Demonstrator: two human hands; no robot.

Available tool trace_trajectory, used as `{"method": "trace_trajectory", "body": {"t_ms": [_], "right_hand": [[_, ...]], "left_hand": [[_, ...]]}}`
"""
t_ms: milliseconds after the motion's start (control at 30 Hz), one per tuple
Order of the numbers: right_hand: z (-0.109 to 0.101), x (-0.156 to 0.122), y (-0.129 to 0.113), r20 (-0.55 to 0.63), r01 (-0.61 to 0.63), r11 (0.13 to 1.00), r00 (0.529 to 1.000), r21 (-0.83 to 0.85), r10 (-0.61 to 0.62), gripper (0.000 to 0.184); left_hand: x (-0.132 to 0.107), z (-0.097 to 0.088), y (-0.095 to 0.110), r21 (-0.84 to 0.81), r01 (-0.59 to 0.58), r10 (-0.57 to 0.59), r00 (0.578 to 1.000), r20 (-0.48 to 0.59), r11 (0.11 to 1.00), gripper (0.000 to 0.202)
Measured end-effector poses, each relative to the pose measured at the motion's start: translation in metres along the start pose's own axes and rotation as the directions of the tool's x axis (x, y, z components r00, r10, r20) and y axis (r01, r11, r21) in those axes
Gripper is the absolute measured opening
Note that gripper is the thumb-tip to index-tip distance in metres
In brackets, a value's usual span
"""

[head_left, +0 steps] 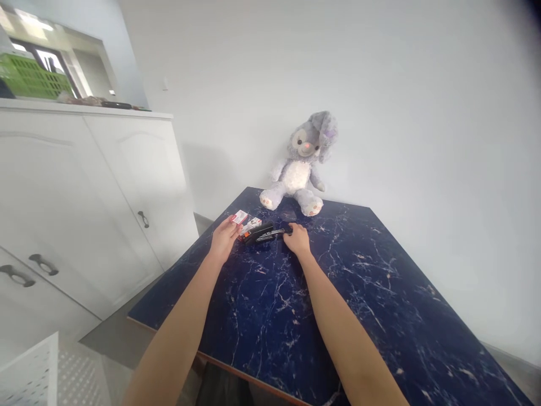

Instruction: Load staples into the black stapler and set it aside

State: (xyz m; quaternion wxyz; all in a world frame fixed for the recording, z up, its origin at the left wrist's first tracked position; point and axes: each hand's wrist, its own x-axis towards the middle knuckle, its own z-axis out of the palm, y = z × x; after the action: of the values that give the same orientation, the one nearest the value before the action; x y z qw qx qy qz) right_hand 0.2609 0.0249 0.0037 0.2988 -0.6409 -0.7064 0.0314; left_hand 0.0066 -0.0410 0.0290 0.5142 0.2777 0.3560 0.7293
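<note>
My left hand point(224, 235) reaches across the dark blue marble table point(380, 316) and its fingertips close on a small white and red box point(240, 216). A second small box point(254, 223) lies just right of it. A black stapler point(264, 232) lies open on the table between my hands. My right hand point(298, 239) rests at the stapler's right end with its fingers curled onto it.
A grey plush rabbit point(301, 166) sits at the table's far edge against the white wall. White cabinets point(93, 203) stand to the left, with a green basket point(31, 76) on top. A white perforated bin point(34, 372) is at the lower left.
</note>
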Motion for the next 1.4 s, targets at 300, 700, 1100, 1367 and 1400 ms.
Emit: {"method": "trace_trajectory", "body": {"t_ms": [300, 700, 1100, 1367, 1400], "right_hand": [[-0.011, -0.022, -0.001, -0.007, -0.005, 0.997, 1.000, -0.075, 0.005, 0.030], [-0.048, -0.108, 0.019, 0.027, 0.322, 0.944, 0.946, 0.071, -0.324, 0.030], [-0.050, -0.090, 0.040, 0.258, -0.299, 0.559, 0.954, 0.773, 0.154, 0.018], [-0.056, -0.100, 0.019, -0.045, 0.205, 0.935, 0.979, 0.291, -0.200, 0.031], [-0.054, -0.100, 0.017, -0.053, 0.248, 0.948, 0.969, 0.201, -0.242, 0.032]], "left_hand": [[-0.007, 0.010, 0.003, -0.049, 0.078, -0.068, 0.981, 0.182, 0.996, 0.036], [-0.023, 0.021, -0.006, 0.036, 0.229, -0.222, 0.880, 0.420, 0.973, 0.038], [-0.037, 0.030, -0.034, 0.569, -0.027, -0.221, 0.905, 0.363, 0.822, 0.036], [-0.042, 0.035, -0.034, 0.696, -0.127, -0.203, 0.906, 0.371, 0.707, 0.020], [-0.043, 0.036, -0.034, 0.702, -0.138, -0.195, 0.907, 0.373, 0.698, 0.018]]}}
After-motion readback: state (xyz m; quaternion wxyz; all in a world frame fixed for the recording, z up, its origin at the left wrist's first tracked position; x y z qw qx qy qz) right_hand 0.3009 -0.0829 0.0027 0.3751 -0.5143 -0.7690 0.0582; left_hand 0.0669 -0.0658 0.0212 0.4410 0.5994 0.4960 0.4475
